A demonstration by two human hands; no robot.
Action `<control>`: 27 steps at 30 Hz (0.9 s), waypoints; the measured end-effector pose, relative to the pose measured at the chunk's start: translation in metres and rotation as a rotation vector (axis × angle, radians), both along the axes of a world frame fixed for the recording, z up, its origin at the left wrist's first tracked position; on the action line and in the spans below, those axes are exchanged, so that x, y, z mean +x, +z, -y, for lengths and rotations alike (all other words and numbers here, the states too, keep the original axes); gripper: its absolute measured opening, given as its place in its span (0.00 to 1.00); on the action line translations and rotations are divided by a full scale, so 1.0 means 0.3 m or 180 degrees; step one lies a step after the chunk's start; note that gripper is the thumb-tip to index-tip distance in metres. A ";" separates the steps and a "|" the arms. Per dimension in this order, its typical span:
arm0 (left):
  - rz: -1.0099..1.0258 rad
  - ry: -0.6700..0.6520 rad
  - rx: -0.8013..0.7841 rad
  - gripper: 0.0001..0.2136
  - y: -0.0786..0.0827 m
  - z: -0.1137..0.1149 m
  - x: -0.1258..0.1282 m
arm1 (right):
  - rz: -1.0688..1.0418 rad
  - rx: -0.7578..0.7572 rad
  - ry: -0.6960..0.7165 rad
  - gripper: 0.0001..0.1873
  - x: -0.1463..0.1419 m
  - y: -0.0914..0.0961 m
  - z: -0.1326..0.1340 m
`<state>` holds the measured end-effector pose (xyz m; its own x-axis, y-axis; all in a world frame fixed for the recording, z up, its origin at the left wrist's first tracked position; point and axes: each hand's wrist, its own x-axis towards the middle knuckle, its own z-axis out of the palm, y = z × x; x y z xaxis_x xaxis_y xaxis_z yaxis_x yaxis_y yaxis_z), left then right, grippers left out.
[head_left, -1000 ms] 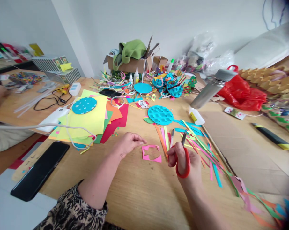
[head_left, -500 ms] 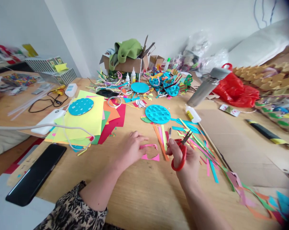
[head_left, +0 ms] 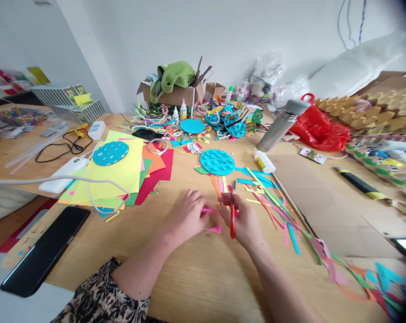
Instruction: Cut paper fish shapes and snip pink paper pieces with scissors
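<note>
My left hand [head_left: 188, 215] rests on the wooden table [head_left: 196, 278] with its fingers closed on a pink cut-out paper scrap [head_left: 213, 229]. Right beside it, my right hand [head_left: 245, 222] grips red-handled scissors [head_left: 232, 215], blades pointing away from me and seen edge on. The two hands almost touch over the pink scrap. Just beyond the scissors lie loose coloured paper strips [head_left: 273, 206] and a woven blue paper disc [head_left: 218, 162].
A stack of coloured sheets [head_left: 122, 172] with a second blue disc [head_left: 110, 153] lies to the left, and a black phone [head_left: 43, 251] near the front edge. Glue bottle [head_left: 264, 161], steel flask [head_left: 278, 125], red bag [head_left: 320, 130] and cardboard sheet [head_left: 327, 211] sit right. Craft clutter fills the back.
My left hand came down onto the pink scrap and took hold of it. My right hand swung the scissors left toward it, turning them edge on. The view shifted slightly.
</note>
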<state>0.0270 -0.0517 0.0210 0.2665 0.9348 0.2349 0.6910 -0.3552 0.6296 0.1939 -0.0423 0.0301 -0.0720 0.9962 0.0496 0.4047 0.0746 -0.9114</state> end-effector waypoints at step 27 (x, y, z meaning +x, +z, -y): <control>0.3853 0.0551 -0.1990 0.09 0.059 0.000 0.021 | -0.0727 -0.0075 -0.0025 0.23 -0.031 0.042 0.045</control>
